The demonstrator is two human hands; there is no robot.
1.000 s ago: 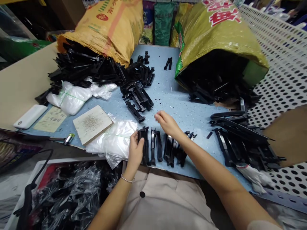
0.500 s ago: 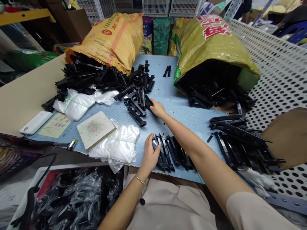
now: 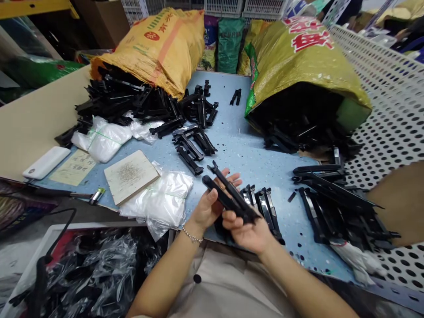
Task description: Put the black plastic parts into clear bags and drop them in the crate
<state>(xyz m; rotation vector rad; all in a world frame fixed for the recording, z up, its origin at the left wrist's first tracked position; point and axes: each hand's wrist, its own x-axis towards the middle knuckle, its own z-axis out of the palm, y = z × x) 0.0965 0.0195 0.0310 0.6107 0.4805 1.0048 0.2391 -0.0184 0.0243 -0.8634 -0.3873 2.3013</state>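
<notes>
Head view: the right hand (image 3: 245,229) is back from the black pieces (image 3: 191,149) at frame centre, fingers curled round a 2-armed black part (image 3: 243,204), lower centre. The left hand (image 3: 206,210), fingers loosely spread, supports it; picking up apparently yields to 2-handed handling.

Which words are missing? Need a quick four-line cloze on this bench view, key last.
The right hand grips a part coloured ____.
A ____ circles the wrist of the left hand.
The tabletop is coloured ____.
The perforated white panel stands on the picture's ____ side.

Missing words: black; bracelet; blue; right.
</notes>
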